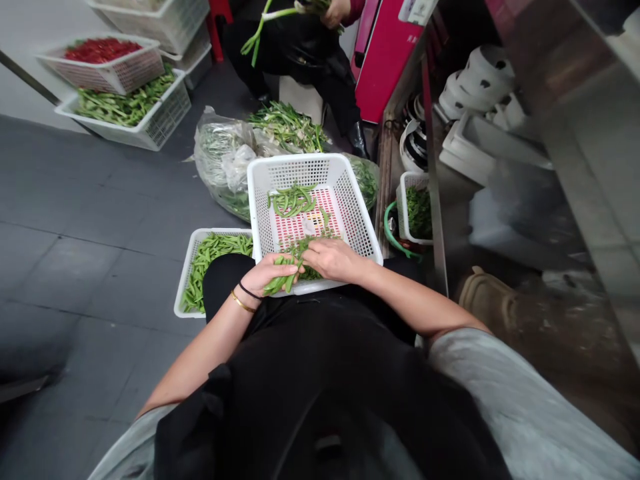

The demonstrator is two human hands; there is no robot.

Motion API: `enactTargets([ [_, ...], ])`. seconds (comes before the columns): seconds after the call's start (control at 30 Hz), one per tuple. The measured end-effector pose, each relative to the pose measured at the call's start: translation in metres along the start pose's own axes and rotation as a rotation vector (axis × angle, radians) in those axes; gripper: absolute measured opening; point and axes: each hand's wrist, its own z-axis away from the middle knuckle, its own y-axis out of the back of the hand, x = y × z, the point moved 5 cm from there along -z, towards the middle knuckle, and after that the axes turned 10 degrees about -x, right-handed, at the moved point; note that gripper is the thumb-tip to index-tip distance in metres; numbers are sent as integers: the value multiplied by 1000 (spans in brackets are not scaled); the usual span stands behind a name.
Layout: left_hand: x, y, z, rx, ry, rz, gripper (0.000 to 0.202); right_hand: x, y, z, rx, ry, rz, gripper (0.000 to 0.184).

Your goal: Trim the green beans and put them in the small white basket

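Note:
A white perforated basket (363,230) rests on my lap. Inside it lie a small pile of green beans (293,200) and a heap of green trimmings at the near side. My left hand (273,272), with a dark band and a gold bangle at the wrist, is closed around a bunch of green beans (281,283) over the near left rim. Close beside it, my right hand (333,259) has its fingers bent together at the bunch's far end; what its fingertips pinch is hidden. Beside my left knee, a lower white basket (181,293) holds many cut bean pieces (213,257).
Beyond my basket lie plastic bags of greens (220,153) and loose scallions (290,127). A co-worker's hand (337,12) holds scallions. Stacked baskets (155,127) of green vegetables and red chillies stand at the far left. A metal shelf (435,200) edges the right side.

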Motion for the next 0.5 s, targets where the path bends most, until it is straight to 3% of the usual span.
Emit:
enactTargets([
  [0.1,19,-5,5,125,-109,-374,21,-7,-5,-12,-147,97,-128,28],
  [0.2,43,-19,19,172,-244,-656,10,-2,-9,-15,-253,207,-624,30],
  [0.3,65,-13,40,281,-332,-688,14,21,-23,-13,-243,128,-1065,38],
  [0.4,73,41,67,641,-416,-560,18,55,-41,-4,-228,-86,-1023,44],
  [0.5,47,125,88,964,-375,-406,19,93,-51,-1,-368,-276,-620,45],
])
